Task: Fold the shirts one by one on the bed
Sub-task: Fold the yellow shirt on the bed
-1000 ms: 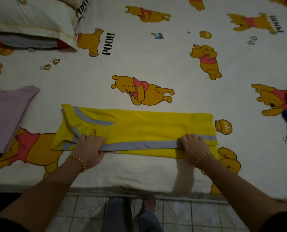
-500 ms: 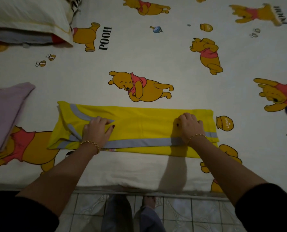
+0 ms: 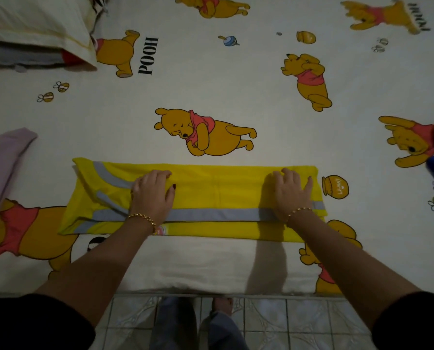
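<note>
Lying beneath flat fingers [image 3: 157, 176]: yellow shirt [image 3: 218, 188].

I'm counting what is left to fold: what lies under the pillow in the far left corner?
Under the pillow a grey layer and a red edge of fabric stick out. The rest is covered, so whether these are shirts cannot be told.

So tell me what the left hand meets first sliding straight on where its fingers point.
Nothing solid: the left hand lies flat on the folded yellow grey-striped shirt; beyond lies only flat bear-printed bed sheet, seemingly.
</note>
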